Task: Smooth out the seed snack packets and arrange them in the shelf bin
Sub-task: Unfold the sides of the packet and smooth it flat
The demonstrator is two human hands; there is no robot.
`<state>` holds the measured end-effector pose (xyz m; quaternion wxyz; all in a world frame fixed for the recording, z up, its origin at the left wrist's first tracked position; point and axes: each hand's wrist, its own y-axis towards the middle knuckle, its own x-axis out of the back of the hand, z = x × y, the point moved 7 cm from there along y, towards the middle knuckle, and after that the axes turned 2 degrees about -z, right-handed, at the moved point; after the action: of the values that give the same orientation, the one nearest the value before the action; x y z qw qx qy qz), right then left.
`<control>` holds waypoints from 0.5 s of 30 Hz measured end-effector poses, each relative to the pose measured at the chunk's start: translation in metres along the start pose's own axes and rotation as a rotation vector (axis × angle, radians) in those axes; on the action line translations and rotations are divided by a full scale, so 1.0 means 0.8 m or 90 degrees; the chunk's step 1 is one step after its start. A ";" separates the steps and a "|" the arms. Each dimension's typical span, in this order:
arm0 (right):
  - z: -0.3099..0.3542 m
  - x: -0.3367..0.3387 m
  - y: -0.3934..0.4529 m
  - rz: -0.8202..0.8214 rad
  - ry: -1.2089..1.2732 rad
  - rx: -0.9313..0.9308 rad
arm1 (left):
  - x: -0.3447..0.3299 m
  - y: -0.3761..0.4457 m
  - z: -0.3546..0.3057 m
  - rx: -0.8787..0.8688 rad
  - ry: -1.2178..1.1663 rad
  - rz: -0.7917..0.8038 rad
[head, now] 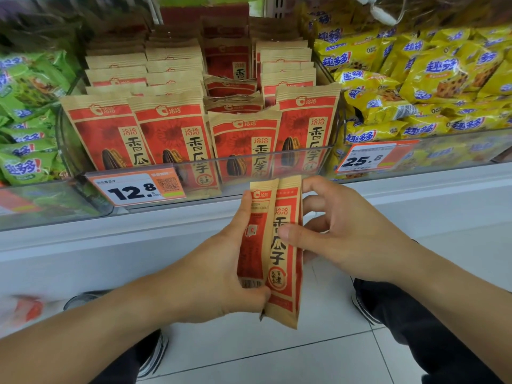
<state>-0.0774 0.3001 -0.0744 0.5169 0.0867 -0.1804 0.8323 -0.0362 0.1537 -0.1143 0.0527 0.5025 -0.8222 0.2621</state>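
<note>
Clear shelf bin (299, 154) holds upright seed packets (169, 139); hands grip one packet (279, 245).

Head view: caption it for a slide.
Both hands, left hand and right hand, hold a folded seed packet below the shelf bin.

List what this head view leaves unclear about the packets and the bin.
- Held packets: whether one or two; left hand and right hand cover the sides.
- Bin back rows: front packets hide them, so no count.
- Price tag: small print and code too small to read.
- Top shelf: blurred and cut off by the upper edge.
</note>
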 end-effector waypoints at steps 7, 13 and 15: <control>0.001 0.004 0.000 -0.002 0.035 0.007 | 0.004 0.002 0.004 -0.026 -0.043 0.045; 0.001 0.002 -0.001 0.003 0.030 0.002 | 0.003 0.001 0.004 -0.031 -0.051 0.062; 0.002 0.001 -0.002 0.004 0.042 0.004 | 0.003 0.000 0.001 -0.032 -0.045 0.069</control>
<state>-0.0763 0.3006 -0.0725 0.5196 0.0600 -0.1610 0.8370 -0.0376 0.1513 -0.1145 0.0224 0.4647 -0.8559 0.2259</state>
